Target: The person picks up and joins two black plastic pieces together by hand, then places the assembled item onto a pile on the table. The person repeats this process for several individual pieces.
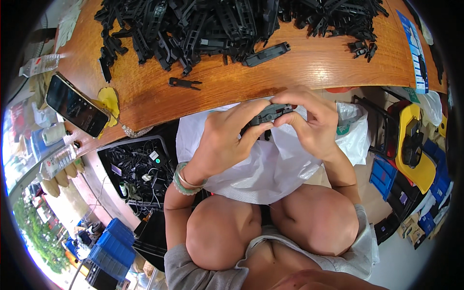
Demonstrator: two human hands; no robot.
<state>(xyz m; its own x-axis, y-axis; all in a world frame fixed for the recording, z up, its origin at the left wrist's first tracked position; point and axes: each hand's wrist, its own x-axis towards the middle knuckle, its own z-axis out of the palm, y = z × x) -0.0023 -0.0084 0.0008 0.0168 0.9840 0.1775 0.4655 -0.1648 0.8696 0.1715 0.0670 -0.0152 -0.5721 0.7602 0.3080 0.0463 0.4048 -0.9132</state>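
Note:
Between both hands, just off the table's near edge, is a small black plastic part. My left hand pinches its left end between thumb and fingers, and its wrist wears a pale green bangle. At the other end, my right hand closes thumb and forefinger on the same part. Below them a white woven plastic sack hangs over my lap. A single black forked clip lies on the table beyond my left hand, and a longer black plastic piece rests farther back.
Black plastic pieces are heaped along the far side of the wooden table. A phone lies at its left edge on a yellow item. To the left stands a bin of black parts and cables; a yellow chair is at right.

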